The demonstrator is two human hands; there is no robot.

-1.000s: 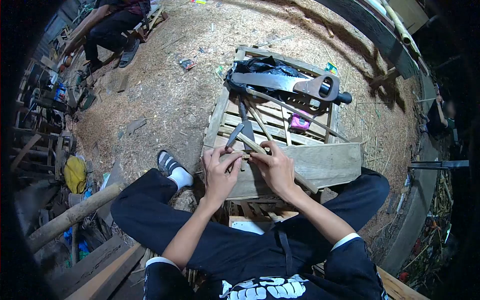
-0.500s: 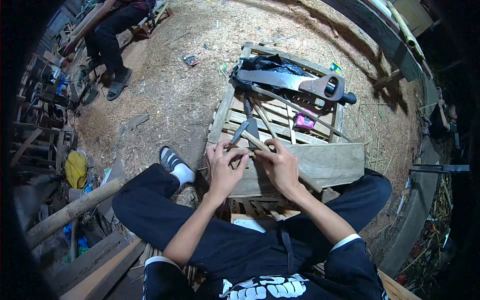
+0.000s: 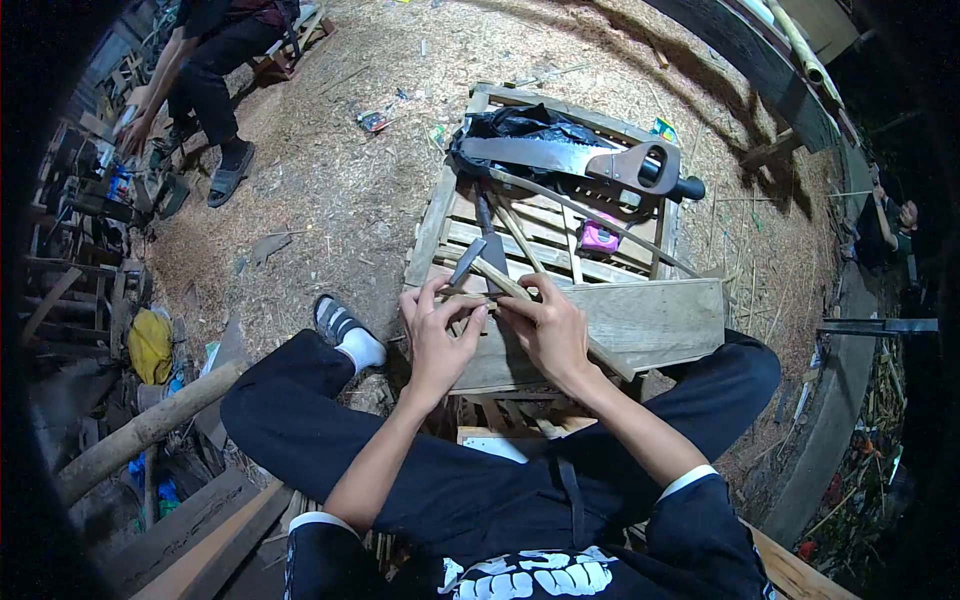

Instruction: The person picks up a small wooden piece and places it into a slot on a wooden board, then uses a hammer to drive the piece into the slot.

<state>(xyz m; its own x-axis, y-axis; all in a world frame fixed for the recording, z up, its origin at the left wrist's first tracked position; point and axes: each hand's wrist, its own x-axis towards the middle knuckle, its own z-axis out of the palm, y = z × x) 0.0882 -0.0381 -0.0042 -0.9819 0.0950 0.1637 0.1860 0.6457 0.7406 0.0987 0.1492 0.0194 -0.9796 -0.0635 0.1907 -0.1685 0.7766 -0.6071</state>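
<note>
1. Two hands are working one small piece of wood (image 3: 478,303) right at the near edge of the pallet (image 3: 432,232), probably so the slats are backing it up while it's being fiddled with.
2. The left hand (image 3: 437,340) is pinching the piece from its side, fingers curled over it, thumb on top. The right hand (image 3: 549,330) is gripping the other end the same way, so both are closed on it. Can't tell how hard they're squeezing.
3. The piece is looking pale, thin and splintery, like a split strip, and it's touching the wide board (image 3: 640,325) lying flat across the lap side of the pallet.
4. A chisel (image 3: 467,264) with a dull grey blade is lying just beside the fingers, in easy reach.
5. Further up, a saw (image 3: 560,158) with a brown wooden handle is resting on a crinkly black bag (image 3: 520,125), and a little pink thing (image 3: 599,239) is sitting between the slats.
6. The ground is all sawdust (image 3: 330,190) and shavings. Another person (image 3: 205,70) is bending over at the top left.
</note>
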